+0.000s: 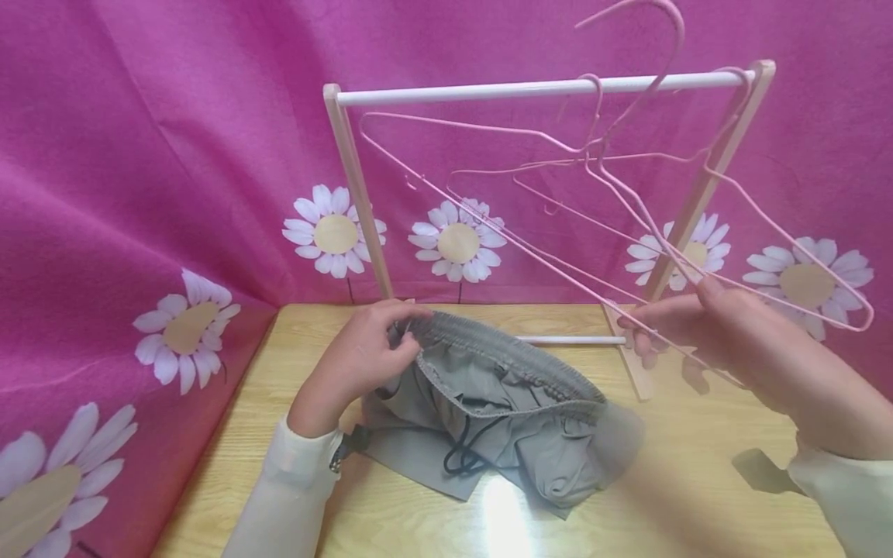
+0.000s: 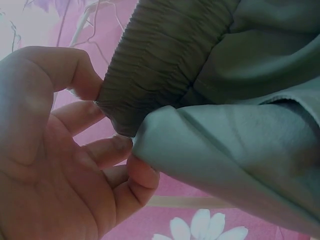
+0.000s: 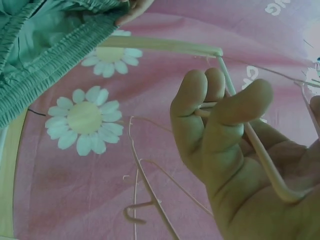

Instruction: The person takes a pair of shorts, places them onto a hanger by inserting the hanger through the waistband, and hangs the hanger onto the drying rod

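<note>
Grey shorts (image 1: pixel 544 457) with a gathered elastic waistband (image 2: pixel 160 55) and a dark drawstring (image 1: pixel 463 457) hang bunched over the table, waist opening upward. My left hand (image 1: pixel 356 364) pinches the left end of the waistband between thumb and fingers. To the right, my right hand (image 1: pixel 746 349) holds a pink wire hanger (image 1: pixel 681 35) in front of the rack, its hook pointing up. In the right wrist view, the fingers of the right hand (image 3: pixel 225 145) curl round the hanger's wire (image 3: pixel 260 150). The hanger and shorts are apart.
Behind stands a small rack with a white bar (image 1: pixel 453 94) and wooden posts (image 1: pixel 359 194). Other pink hangers (image 1: pixel 739 77) hang on its bar. Below is a wood-grain table (image 1: pixel 258 434); a pink cloth (image 1: pixel 209 70) with daisies covers the back and left side.
</note>
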### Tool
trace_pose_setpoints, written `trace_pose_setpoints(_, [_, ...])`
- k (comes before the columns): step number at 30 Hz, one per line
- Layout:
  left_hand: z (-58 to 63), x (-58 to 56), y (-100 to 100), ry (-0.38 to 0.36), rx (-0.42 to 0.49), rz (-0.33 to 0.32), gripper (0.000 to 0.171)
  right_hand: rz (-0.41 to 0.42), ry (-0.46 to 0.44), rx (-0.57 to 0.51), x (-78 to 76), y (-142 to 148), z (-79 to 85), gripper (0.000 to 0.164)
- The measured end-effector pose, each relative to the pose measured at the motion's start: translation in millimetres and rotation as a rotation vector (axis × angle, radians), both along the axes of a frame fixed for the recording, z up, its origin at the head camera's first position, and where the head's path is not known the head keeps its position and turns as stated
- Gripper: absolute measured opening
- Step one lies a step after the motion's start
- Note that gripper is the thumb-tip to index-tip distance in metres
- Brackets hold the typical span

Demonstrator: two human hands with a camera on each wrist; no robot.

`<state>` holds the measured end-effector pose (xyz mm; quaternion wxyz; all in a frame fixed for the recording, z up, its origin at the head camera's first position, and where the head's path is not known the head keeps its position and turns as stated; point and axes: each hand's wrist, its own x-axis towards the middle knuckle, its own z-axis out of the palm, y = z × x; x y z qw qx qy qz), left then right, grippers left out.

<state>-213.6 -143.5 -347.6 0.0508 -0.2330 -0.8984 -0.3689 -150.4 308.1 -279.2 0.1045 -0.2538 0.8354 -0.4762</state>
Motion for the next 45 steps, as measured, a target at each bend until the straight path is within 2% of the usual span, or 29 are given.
trace_pose_setpoints(1, [0.0,0.1,-0.5,0.003,0.002,-0.001,0.039,0.08,-0.067,-0.099,1.2,4.5,-3.4,0.076])
trace_pose_setpoints(3, [0.2,0.4,-1.4,0.005,0.006,0.0,0.04,0.153,-0.054,-0.163,7.0,9.3,-8.0,0.071])
trace_pose_setpoints(4, [0.2,0.5,-1.9,0.007,0.007,0.0,0.04,0.152,-0.053,-0.149,11.3,9.4,-7.6,0.07])
trace_pose_setpoints(7, [0.5,0.8,-3.0,0.011,0.009,-0.001,0.04,0.07,-0.116,-0.072,24.8,6.7,-3.5,0.07])
trace_pose_setpoints(8, [0.8,0.9,-3.2,0.008,0.009,0.001,0.04,-0.055,-0.122,0.055,33.5,3.1,-0.1,0.068])
trace_pose_setpoints(9, [1.1,1.0,-3.4,0.007,0.01,0.002,0.04,-0.107,-0.168,0.083,39.2,3.0,0.8,0.068])
trace_pose_setpoints(11, [1.5,0.9,-3.8,0.003,0.011,0.005,0.04,-0.139,-0.174,0.126,46.0,5.2,-3.3,0.068])
trace_pose_setpoints(14, [1.8,0.2,-4.1,-0.002,0.011,0.006,0.04,-0.136,-0.147,0.145,51.6,13.5,-14.3,0.067])
trace_pose_setpoints(15, [1.9,-0.2,-4.1,-0.002,0.013,0.005,0.04,-0.103,-0.083,0.149,50.2,17.3,-19.3,0.068])
trace_pose_setpoints(16, [1.4,-0.6,-4.3,-0.002,0.013,0.002,0.04,-0.071,-0.06,0.135,48.9,20.5,-23.7,0.069])
trace_pose_setpoints(20, [1.8,-1.5,-4.4,0.008,0.019,-0.005,0.039,0.005,-0.087,0.087,46.5,34.1,-37.4,0.071])
trace_pose_setpoints(24, [3.1,-1.6,-5.2,0.019,0.015,-0.006,0.039,0.147,-0.049,-0.028,40.2,43.5,-52.9,0.073])
trace_pose_setpoints(26, [3.4,-1.3,-6.0,0.018,0.014,-0.004,0.039,0.234,-0.001,-0.113,35.2,44.8,-61.1,0.074])
trace_pose_setpoints(29, [3.9,-0.6,-7.0,0.012,0.012,0.004,0.04,0.317,0.054,-0.191,30.8,44.4,-69.4,0.074])
trace_pose_setpoints(33, [4.6,0.3,-7.4,0.004,0.011,0.013,0.041,0.384,0.072,-0.221,29.0,46.7,-75.5,0.074])
trace_pose_setpoints(38, [5.9,1.0,-7.6,0.01,0.011,0.016,0.041,0.449,0.034,-0.237,25.7,57.1,-84.7,0.075])
trace_pose_setpoints(42, [6.0,0.8,-8.0,0.023,0.013,0.013,0.039,0.426,-0.033,-0.212,24.9,67.2,-91.7,0.074])
trace_pose_setpoints(45, [4.9,0.9,-8.5,0.025,0.013,0.016,0.036,0.424,-0.05,-0.203,25.3,73.2,-96.7,0.074])
